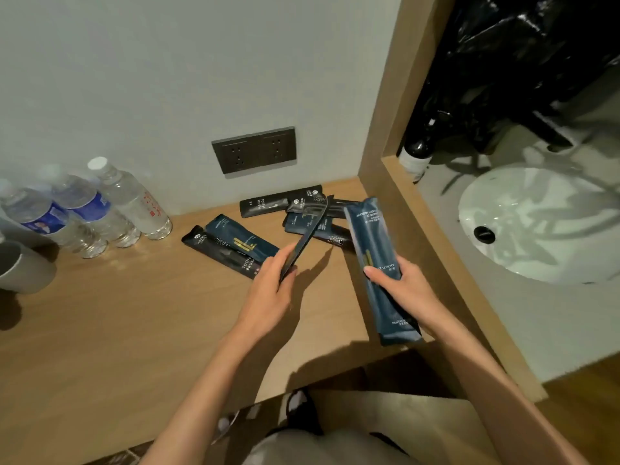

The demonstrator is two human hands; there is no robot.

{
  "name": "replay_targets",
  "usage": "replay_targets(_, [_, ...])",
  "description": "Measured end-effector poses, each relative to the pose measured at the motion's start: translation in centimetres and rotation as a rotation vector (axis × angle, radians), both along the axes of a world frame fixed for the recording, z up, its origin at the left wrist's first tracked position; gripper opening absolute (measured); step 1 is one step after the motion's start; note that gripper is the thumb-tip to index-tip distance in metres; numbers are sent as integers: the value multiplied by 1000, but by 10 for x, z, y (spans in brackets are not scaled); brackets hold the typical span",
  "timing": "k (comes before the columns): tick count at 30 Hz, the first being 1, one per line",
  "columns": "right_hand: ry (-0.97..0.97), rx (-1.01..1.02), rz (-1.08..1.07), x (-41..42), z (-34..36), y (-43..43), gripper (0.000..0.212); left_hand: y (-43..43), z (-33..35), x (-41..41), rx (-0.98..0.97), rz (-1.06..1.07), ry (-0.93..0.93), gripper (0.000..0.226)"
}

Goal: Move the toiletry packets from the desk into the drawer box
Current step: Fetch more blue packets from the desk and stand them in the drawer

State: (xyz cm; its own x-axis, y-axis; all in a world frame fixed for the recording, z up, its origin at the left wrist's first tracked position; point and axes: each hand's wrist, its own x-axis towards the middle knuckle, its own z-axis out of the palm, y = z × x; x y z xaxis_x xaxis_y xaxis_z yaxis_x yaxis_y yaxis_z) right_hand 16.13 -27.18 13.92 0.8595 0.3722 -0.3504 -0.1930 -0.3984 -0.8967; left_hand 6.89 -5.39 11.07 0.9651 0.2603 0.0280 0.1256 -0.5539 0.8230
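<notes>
Left hand [268, 297]: pinching a black packet [307, 236] — lifted edge-on, below the wall socket [255, 154].
Right hand [399, 290]: thumb and fingers clasping a blue packet [369, 236], below-right of the socket.
Loose packets [278, 203]: scattered on the desk [117, 313] just under the socket.

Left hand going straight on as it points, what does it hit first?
Likely the packet pile by the wall; the black packet your left hand grips would touch it first.

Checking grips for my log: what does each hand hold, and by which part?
The left hand pinches a thin black plastic packet by its near end; the right hand grips a long dark-blue plastic packet around its middle.
</notes>
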Motion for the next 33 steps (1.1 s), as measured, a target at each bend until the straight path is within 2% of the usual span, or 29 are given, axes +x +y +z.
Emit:
replay_targets(2, [0, 79, -106, -5, 24, -25, 16, -22, 16, 8, 88, -50, 4, 72])
replay_targets(4, [15, 171, -204, -10, 44, -55, 17, -46, 31, 15, 290, -76, 0, 85])
replay_targets(7, [48, 281, -308, -18, 67, -108, 22, -86, 48, 22, 594, -63, -77, 92])
replay_targets(10, [54, 301, -326, -28, 81, -166, 29, -138, 57, 25, 700, -87, -159, 93])
replay_targets(14, [52, 311, -324, -47, 88, -242, 34, -223, 61, 22, 697, -154, -205, 94])
replay_targets(17, [7, 324, -367, -63, 90, -297, 30, -290, 62, 16, 673, -238, -265, 90])
replay_targets(23, [-112, 201, -577, -83, 89, -404, 16, -402, 70, 20, 734, -416, -402, 82])
replay_targets(27, [-162, 184, -753, -88, 88, -461, 14, -465, 76, 41, 793, -431, -468, 84])
replay_targets(30, [-192, 208, -911, -82, 86, -499, 9, -509, 87, 58, 640, -380, -458, 85])
replay_targets(33, [-198, 249, -1064, -68, 82, -539, 10, -553, 94, 73, 269, -331, -406, 98])
